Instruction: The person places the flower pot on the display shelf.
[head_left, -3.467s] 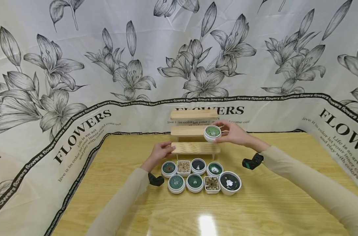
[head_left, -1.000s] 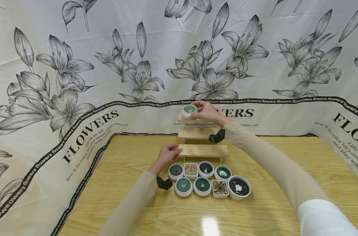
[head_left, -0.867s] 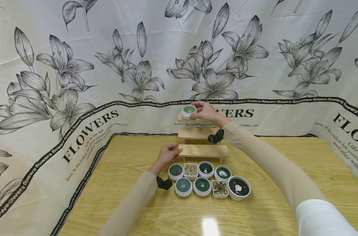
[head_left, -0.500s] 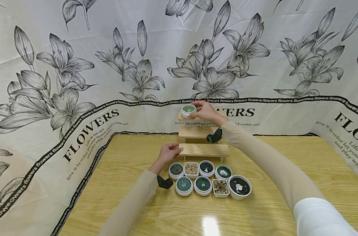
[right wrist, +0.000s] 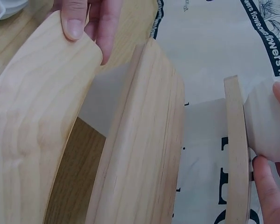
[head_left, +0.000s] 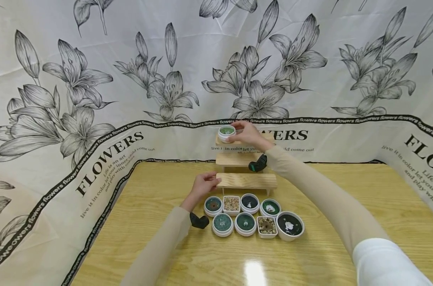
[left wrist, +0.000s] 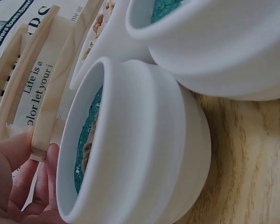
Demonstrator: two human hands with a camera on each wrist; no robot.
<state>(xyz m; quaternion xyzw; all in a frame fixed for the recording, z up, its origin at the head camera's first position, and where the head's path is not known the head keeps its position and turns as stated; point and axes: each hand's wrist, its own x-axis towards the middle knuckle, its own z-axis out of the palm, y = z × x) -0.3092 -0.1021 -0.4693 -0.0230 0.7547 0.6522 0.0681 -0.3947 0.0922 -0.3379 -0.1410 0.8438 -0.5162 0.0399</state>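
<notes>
Pot, small, round, white, green-filled (head_left: 226, 133), at the left end of the pale wooden top board (right wrist: 235, 163); its base appears to meet the board. Main worry: let go too near that end, it could tip off and drop. Second: the black wrist-worn device (head_left: 258, 163) shows in front of the pale wooden middle board (head_left: 230, 159); a low forearm might knock the tiers, though I can't tell whether they touch. Third: a tug on the pale wooden lowest board (head_left: 246, 181) could rock the stand.

Right hand (head_left: 250, 135): narrowed round the pot, thumb and fingers gripping its side. Left hand (head_left: 203, 185): pinching the lowest board's left end, thumb above, fingers beneath, just beside a round white pot with teal filling and brown centre (head_left: 213, 204). Slip there might jostle that one.
</notes>
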